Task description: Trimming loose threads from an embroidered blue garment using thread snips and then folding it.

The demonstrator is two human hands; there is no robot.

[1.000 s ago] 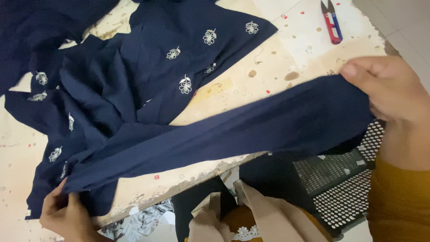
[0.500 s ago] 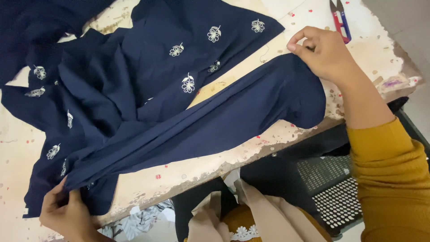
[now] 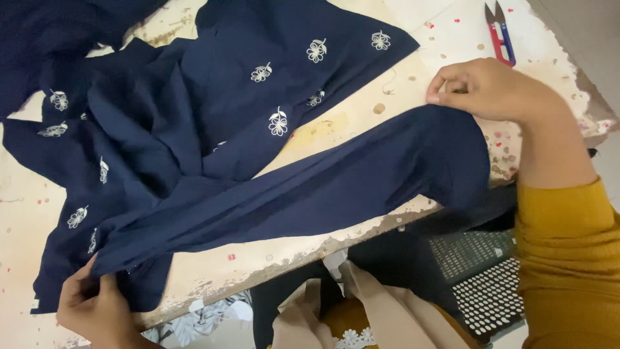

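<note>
Left hand (image 3: pixel 97 309): closed in a pinch on the near-left end of the plain navy fabric band (image 3: pixel 310 194); same grip and same spot as a second ago.
Embroidered navy garment (image 3: pixel 258 97): spread over the table's left and middle, white flower motifs showing; barely shifted.
Plain navy fabric band: stretched diagonally from lower left to upper right, now flat on the table; right end, earlier held out past the table edge, brought back onto the top, a fold hanging over the near edge.
Worn table (image 3: pixel 400 84): pale, stained top, bare patch right of centre.
Right hand (image 3: pixel 491 90): fingers curled, fingertips pressing the band's upper-right corner down; no longer lifting it.
Thread snips (image 3: pixel 498 29): red and blue, far right corner, untouched.
Black perforated crate (image 3: pixel 484 284): below the table edge, right.
Reading: band appears laid out taut for smoothing or folding.
</note>
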